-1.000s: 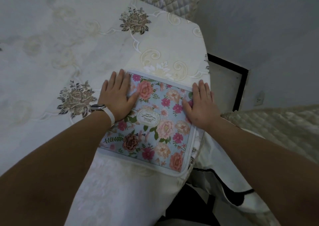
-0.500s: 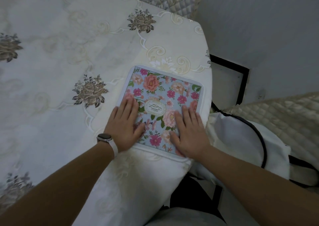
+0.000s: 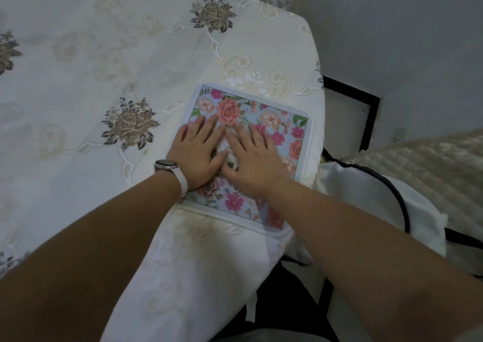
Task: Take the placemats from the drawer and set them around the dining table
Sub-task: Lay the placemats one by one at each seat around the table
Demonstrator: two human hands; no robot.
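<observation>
One broad dining table is filling most of the view, and a cream embroidered tablecloth is draping over its near edge. The floral placemat is lying flat on that cloth, close to the table's right-hand corner and just inside the near edge, slightly skewed to the edge line. Both hands are resting palms down on its middle, the left hand beside the right hand, with the thumbs touching or nearly so. The fingers of both are lying straight and lightly spread, gripping nothing and only pressing the mat to the cloth. A watch is sitting on the left wrist.

The person appears to be smoothing and squaring this mat at its place. Doing it well probably means:
- sweeping the palms outward from the centre towards the corners;
- pressing lightly, so the loose cloth beneath is not bunching or creeping towards the overhang;
- bringing the mat's near border parallel with the table edge before lifting off.

Other places at the table are lying out of view.
</observation>
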